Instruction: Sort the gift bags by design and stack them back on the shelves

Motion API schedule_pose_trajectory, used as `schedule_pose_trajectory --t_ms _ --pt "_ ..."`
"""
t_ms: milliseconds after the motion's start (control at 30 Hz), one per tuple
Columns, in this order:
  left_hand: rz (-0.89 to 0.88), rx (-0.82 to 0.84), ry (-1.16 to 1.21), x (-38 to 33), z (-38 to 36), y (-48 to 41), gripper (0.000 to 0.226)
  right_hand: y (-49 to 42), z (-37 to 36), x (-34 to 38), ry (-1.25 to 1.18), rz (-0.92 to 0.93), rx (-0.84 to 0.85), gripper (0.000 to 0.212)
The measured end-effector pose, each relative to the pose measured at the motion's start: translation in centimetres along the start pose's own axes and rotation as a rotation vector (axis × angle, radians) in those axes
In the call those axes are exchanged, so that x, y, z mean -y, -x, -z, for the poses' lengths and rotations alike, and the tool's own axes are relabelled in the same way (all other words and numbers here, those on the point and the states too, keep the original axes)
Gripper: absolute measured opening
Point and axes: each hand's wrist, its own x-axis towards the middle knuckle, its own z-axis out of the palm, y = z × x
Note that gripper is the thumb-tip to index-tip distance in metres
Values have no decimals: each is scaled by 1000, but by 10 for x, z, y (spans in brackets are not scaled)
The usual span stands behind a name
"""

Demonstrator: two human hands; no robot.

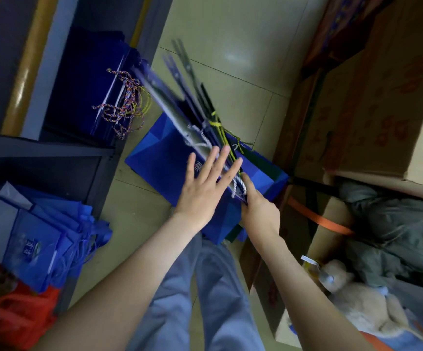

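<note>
Gift bags [195, 127], folded flat and held on edge in a blurred bundle of blue, grey and dark sheets with white and yellow cord handles, are above the tiled floor [230, 59]. The left hand [203, 191] lies flat against them, fingers straight and spread. The right hand [258, 209] grips the bundle's near end. Stacked blue bags [40, 236] fill the shelves on the left.

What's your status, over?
Status: left hand flat against bundle of gift bags, on edge; right hand grips its near end. Below it, blue gift bag on floor. Crowding right: cardboard boxes.
</note>
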Motion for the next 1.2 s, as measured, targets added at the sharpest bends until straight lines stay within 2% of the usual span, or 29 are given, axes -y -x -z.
schedule_pose_trajectory --t_ms 67,133,267,333,467,567,700,800,867,1000,1067,1133,1200 --pt "-89 52 -161 12 3 -5 78 5 -6 -5 82 118 -60 77" --pt "-139 183 -241 19 7 -12 72 9 -13 -11 150 223 -138 87" --pt "-232 486 -176 20 10 -19 39 12 -18 -18 164 377 -120 98" --pt "-243 510 -147 22 16 -20 36 11 -13 -17 135 388 -45 91" --pt "-212 528 -143 25 17 -31 27 -9 0 -19 37 368 159 59" --pt "-158 559 -158 26 9 -39 25 -27 0 -20 -19 331 228 56" --pt "-124 557 -130 36 -18 -59 27 -60 -15 -24 -119 288 301 53" --pt "-98 422 -167 43 -48 -69 48 -96 -30 -30 -118 210 323 54" --pt "-52 384 -191 44 -70 -65 65 -116 -45 -34 -46 149 277 55" --pt "-24 422 -140 45 -119 -40 81 -154 -72 -54 -16 -60 135 51" --pt "4 412 -129 48 -148 -26 89 -167 -88 -67 0 -91 115 57" --pt "12 394 -125 50 -175 -16 98 -172 -111 -76 125 -89 78 74" --pt "-31 431 -115 49 -199 -10 97 -171 -135 -77 189 -80 27 89"
